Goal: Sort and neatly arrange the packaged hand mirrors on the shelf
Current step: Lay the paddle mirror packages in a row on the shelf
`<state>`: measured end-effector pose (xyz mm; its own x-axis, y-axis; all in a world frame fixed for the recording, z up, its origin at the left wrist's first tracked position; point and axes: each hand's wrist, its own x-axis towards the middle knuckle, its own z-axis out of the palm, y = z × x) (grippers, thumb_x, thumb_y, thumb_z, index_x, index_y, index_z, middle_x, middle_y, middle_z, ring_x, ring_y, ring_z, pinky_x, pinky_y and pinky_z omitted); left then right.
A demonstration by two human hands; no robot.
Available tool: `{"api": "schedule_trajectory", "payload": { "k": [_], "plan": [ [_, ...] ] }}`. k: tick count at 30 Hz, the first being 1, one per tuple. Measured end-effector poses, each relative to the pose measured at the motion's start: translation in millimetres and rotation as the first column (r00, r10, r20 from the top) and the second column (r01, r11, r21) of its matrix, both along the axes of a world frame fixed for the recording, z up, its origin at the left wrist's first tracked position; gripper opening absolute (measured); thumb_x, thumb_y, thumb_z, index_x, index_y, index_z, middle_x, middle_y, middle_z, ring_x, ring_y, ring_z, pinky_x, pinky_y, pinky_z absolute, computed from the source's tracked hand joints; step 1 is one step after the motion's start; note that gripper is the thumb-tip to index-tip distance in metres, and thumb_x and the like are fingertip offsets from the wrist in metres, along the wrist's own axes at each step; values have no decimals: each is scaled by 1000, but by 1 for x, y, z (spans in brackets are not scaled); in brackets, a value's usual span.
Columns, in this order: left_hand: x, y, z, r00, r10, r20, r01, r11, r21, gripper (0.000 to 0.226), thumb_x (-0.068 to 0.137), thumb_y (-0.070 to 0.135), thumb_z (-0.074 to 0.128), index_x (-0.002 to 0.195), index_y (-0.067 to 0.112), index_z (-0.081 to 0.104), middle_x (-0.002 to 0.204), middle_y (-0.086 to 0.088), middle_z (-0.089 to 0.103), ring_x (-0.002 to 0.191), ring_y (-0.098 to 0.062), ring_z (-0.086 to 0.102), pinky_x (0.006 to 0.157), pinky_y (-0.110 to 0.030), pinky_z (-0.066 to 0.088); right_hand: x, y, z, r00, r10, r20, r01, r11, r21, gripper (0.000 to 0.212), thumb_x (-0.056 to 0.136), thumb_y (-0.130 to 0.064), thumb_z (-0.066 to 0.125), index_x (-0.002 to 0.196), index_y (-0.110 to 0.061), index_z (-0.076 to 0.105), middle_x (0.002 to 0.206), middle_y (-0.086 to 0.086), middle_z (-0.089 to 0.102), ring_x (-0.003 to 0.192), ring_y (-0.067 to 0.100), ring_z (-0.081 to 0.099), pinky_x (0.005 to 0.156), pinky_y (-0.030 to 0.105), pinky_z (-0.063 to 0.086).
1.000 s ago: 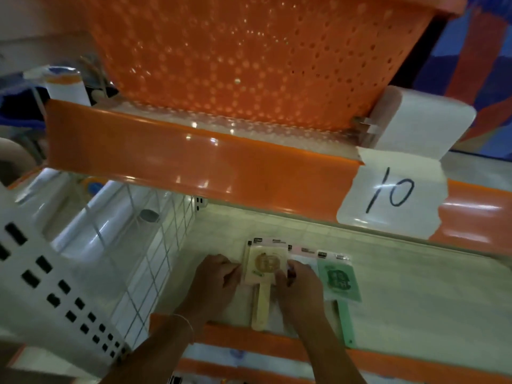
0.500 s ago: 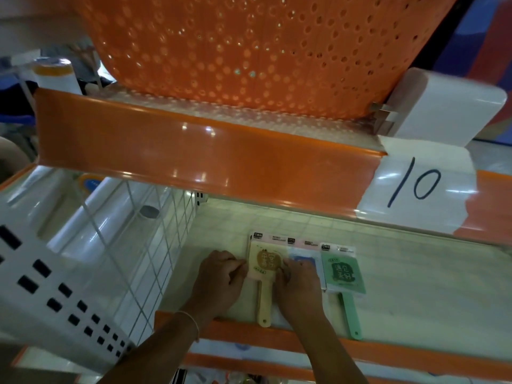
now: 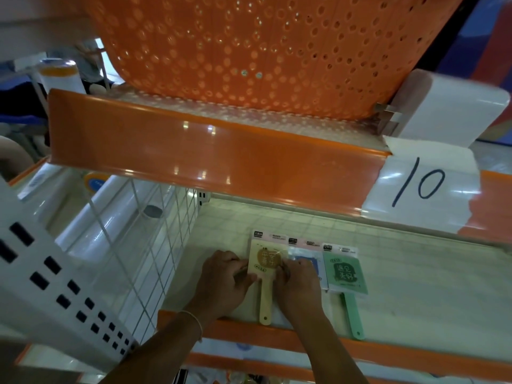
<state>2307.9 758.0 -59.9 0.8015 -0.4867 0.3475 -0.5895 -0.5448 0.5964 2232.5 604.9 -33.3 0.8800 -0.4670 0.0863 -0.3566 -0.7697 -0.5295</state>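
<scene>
1. Shop shelving, orange-trimmed, with a pale shelf board [image 3: 401,273] as the work surface. At 10 o'clock a white wire divider [image 3: 155,245] fences off some white rolls.
2. Left hand [image 3: 224,281] sits at 6 o'clock, fingers curled against the left edge of the yellow mirror [image 3: 264,266], pinching its packet as far as one can tell.
3. That yellow mirror lies flat near the shelf's front lip, handle pointing toward the person. Right hand [image 3: 297,284] has its fingertips curled onto the packet's right edge, partly covering a blue mirror [image 3: 304,256] tucked just beside it.
4. Green mirror [image 3: 345,271] lies at 4 o'clock, touching the blue one's pack, handle hanging over the front edge.
5. Handling guess: these look light and flat, with slick plastic sleeves that slide easily. The glass probably cracks if dropped, so gripping the stiff head edges or the handle seems safest.
6. Writing: a taped price tag [image 3: 421,189] at 2 o'clock reads "10". The mirror faces carry Chinese characters, too small to read reliably.
7. Up top, an orange perforated basket [image 3: 263,51] sits on the upper shelf.
</scene>
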Motion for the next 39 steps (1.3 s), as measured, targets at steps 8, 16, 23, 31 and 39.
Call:
{"api": "schedule_trajectory", "payload": {
  "k": [8,16,23,31,39],
  "plan": [
    [-2,0,4,999,31,-37,-30,999,25,60,70,63,58,104,15,73,85,5,61,84,-16,55,74,-38,51,-28,-22,23,965,-144,221,146,989,8,19,92,-9,55,104,-10,70,96,6,64,86,14,52,78,22,36],
    [-6,0,11,998,18,-52,-21,999,-45,49,80,54,51,111,19,67,80,11,57,82,-16,54,74,-40,50,-58,-38,19,922,-317,223,304,948,92,21,88,-4,59,107,-7,70,102,11,67,92,26,63,81,23,40],
    [-9,-1,14,998,42,-46,-42,999,-11,49,86,46,43,107,9,69,84,-3,64,83,-22,58,74,-43,52,-67,-32,17,936,-277,216,258,960,112,24,89,-4,59,110,-8,68,102,9,67,90,21,62,81,23,41],
    [-25,-3,25,970,16,243,-43,994,104,38,92,29,44,116,5,62,105,-12,59,96,-28,55,79,-38,44,-86,-42,20,951,-242,190,226,969,102,23,90,-9,60,111,-9,68,102,4,68,88,9,54,82,21,41],
    [-66,-72,57,969,-181,165,183,983,8,31,91,26,47,108,6,64,104,-6,60,99,-23,55,90,-31,44,-99,-92,17,944,-284,166,261,954,146,25,90,-21,61,114,-17,67,105,0,68,84,5,58,75,15,42]
  ]
}}
